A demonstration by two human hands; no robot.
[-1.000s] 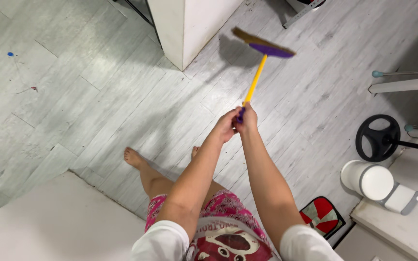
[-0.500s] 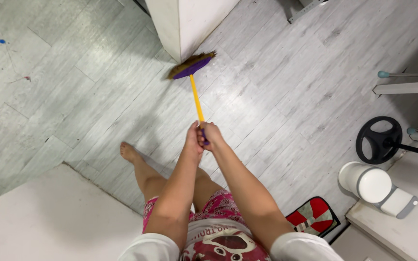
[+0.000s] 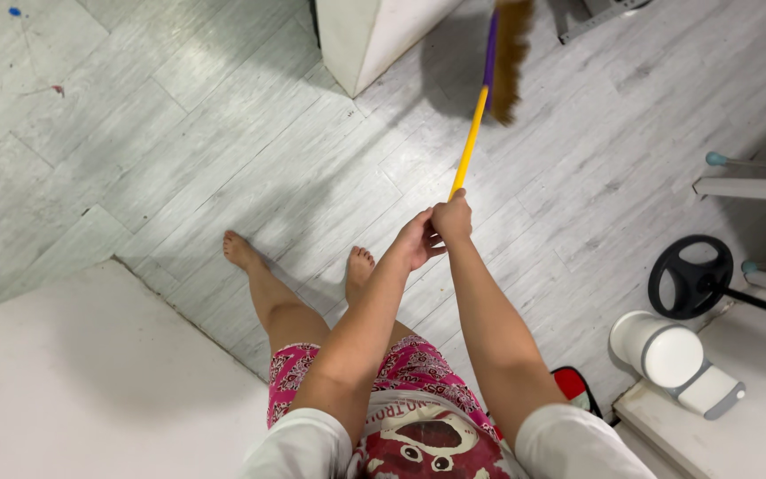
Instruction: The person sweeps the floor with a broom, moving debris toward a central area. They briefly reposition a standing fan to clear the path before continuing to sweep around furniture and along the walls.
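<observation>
A broom with a yellow handle (image 3: 469, 146), a purple head and brown bristles (image 3: 511, 53) reaches from my hands toward the top of the view. My right hand (image 3: 452, 219) grips the near end of the handle. My left hand (image 3: 417, 238) is wrapped around it just below, touching the right hand. The bristles are beside the corner of a white cabinet (image 3: 370, 31), over the pale grey plank floor (image 3: 223, 151). My bare feet stand on the floor below my hands.
A white surface (image 3: 82, 381) fills the lower left. At right are a black wheel-shaped object on a bar (image 3: 691, 277), a white cylindrical appliance (image 3: 671, 355) and white furniture legs (image 3: 746, 182). A red bag (image 3: 575, 384) lies by my right leg. Small specks (image 3: 16, 12) mark the far-left floor.
The broom head swung from the left of the cabinet corner over to the right and turned edge-on. Both hands moved right and up with the handle.
</observation>
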